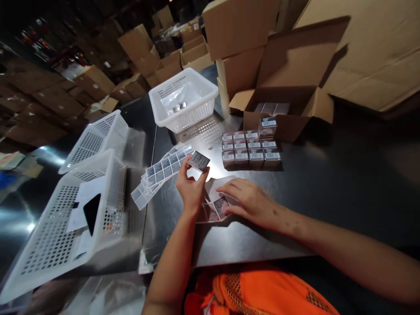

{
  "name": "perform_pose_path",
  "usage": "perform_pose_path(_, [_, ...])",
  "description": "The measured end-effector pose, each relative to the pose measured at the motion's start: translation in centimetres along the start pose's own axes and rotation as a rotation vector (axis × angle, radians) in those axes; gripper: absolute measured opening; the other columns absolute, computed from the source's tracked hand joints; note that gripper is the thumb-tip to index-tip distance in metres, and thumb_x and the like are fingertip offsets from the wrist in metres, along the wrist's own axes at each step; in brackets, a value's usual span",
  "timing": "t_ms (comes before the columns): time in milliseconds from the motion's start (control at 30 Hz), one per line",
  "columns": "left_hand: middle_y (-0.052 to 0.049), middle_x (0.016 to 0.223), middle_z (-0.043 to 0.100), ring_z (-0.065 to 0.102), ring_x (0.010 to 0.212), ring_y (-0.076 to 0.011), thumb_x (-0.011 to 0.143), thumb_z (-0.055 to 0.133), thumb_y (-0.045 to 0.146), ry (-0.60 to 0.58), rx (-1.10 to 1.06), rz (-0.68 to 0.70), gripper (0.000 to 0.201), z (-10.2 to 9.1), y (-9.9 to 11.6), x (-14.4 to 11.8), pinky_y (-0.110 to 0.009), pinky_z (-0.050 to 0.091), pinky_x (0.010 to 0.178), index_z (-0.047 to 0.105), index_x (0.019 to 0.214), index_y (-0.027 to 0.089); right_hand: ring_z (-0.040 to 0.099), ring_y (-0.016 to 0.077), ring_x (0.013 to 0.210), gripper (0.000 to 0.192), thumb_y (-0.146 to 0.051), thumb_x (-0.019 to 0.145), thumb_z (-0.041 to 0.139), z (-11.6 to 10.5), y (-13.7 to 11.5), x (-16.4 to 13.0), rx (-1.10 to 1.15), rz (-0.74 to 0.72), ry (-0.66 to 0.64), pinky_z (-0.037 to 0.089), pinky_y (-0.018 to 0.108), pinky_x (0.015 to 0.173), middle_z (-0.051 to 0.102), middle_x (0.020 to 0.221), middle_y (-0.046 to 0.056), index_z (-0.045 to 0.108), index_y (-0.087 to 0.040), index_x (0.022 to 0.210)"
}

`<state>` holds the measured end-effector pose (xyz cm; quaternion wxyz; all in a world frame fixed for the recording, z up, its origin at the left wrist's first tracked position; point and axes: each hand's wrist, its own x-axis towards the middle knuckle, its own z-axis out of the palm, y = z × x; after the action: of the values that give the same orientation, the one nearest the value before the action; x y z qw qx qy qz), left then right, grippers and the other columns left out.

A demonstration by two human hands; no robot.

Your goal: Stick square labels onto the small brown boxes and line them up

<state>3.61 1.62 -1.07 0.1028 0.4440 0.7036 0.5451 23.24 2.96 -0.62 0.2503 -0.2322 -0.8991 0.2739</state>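
Observation:
My left hand [192,188] holds up a small box [198,161] between thumb and fingers; a dark printed label covers the box's top face. To its right, my right hand [247,201] is closed on a curled sheet of labels [215,212] at the table's near edge. White backing and a few dark printed labels show on this sheet, but part of it lies hidden under the fingers. More sheets of labels [167,166] lie fanned out and overlapping to the left of my left hand.
Rows of small boxes [251,148] stand on the metal table, with one box on top. Behind them is an open carton [278,122] with boxes inside. A white basket [183,118] stands at the back; white perforated baskets [49,236] line the left, one holding papers and a dark flat object.

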Motion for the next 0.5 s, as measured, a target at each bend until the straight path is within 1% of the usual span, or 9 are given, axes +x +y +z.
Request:
perform_pose_path(67, [-0.004, 0.107, 0.070, 0.065, 0.080, -0.0125, 0.070, 0.082, 0.034, 0.004, -0.037, -0.024, 0.059, 0.0, 0.1, 0.1, -0.018, 0.044, 0.057, 0.066, 0.127, 0.023, 0.062, 0.0292, 0.113, 0.043, -0.021, 0.082, 0.080, 0.1, 0.2, 0.0, 0.073, 0.045, 0.030, 0.052, 0.045, 0.098, 0.068, 0.118, 0.012, 0.064, -0.017, 0.121])
perform_pose_path(167, [-0.005, 0.105, 0.071, 0.066, 0.076, -0.0150, 0.070, 0.080, 0.033, 0.026, -0.042, 0.002, 0.058, 0.1, 0.3, -0.1, -0.021, 0.045, 0.054, 0.065, 0.126, 0.022, 0.067, 0.0284, 0.107, 0.037, -0.019, 0.084, 0.071, 0.4, 0.3, -0.3, 0.255, 0.141, 0.036, 0.055, 0.044, 0.095, 0.070, 0.116, 0.010, 0.065, -0.021, 0.121])
perform_pose_path(233, [-0.007, 0.109, 0.072, 0.068, 0.077, -0.0185, 0.074, 0.076, 0.030, -0.023, -0.009, -0.038, 0.056, 0.3, 0.1, -0.1, -0.027, 0.048, 0.055, 0.064, 0.128, 0.026, 0.070, 0.0277, 0.103, 0.028, -0.023, 0.089, 0.063, 0.7, 0.4, -0.4, 0.359, 0.225, 0.036, 0.056, 0.042, 0.092, 0.073, 0.113, 0.008, 0.067, -0.024, 0.117])
perform_pose_path(267, [-0.008, 0.111, 0.072, 0.069, 0.080, -0.0215, 0.073, 0.076, 0.028, -0.035, 0.003, -0.041, 0.056, 0.5, 0.0, 0.0, -0.030, 0.050, 0.057, 0.064, 0.128, 0.027, 0.071, 0.0282, 0.101, 0.024, -0.026, 0.091, 0.060, 0.9, 0.5, -0.4, 0.384, 0.256, 0.038, 0.057, 0.042, 0.090, 0.075, 0.109, 0.007, 0.068, -0.025, 0.113])
perform_pose_path(300, [-0.010, 0.112, 0.072, 0.070, 0.085, -0.0250, 0.071, 0.077, 0.025, -0.022, 0.003, -0.028, 0.057, 0.7, -0.1, 0.1, -0.033, 0.052, 0.059, 0.065, 0.127, 0.027, 0.073, 0.0289, 0.095, 0.021, -0.030, 0.092, 0.056, 0.9, 0.6, -0.3, 0.393, 0.279, 0.037, 0.058, 0.042, 0.085, 0.076, 0.102, 0.006, 0.069, -0.026, 0.109])
perform_pose_path(367, [-0.012, 0.111, 0.073, 0.071, 0.091, -0.0297, 0.068, 0.079, 0.024, 0.003, 0.002, -0.010, 0.058, 1.1, -0.2, 0.4, -0.038, 0.056, 0.064, 0.067, 0.124, 0.027, 0.074, 0.0304, 0.088, 0.024, -0.038, 0.095, 0.050, 0.8, 0.7, -0.1, 0.374, 0.288, 0.037, 0.058, 0.043, 0.079, 0.077, 0.094, 0.005, 0.068, -0.027, 0.107])
perform_pose_path(433, [-0.011, 0.112, 0.074, 0.071, 0.098, -0.0321, 0.068, 0.079, 0.023, 0.020, 0.002, -0.019, 0.057, 1.3, -0.1, 0.5, -0.043, 0.058, 0.074, 0.068, 0.123, 0.027, 0.074, 0.0309, 0.086, 0.029, -0.042, 0.096, 0.045, 0.4, 0.3, -0.2, 0.311, 0.269, 0.041, 0.059, 0.044, 0.077, 0.077, 0.092, 0.005, 0.069, -0.028, 0.103])
perform_pose_path(500, [-0.009, 0.115, 0.074, 0.069, 0.107, -0.0322, 0.068, 0.077, 0.020, 0.016, -0.008, -0.042, 0.056, 1.5, 0.2, 0.4, -0.046, 0.056, 0.089, 0.068, 0.123, 0.027, 0.073, 0.0307, 0.079, 0.031, -0.044, 0.097, 0.043, 0.2, 0.0, -0.6, 0.222, 0.245, 0.034, 0.059, 0.044, 0.073, 0.076, 0.086, 0.005, 0.069, -0.029, 0.089])
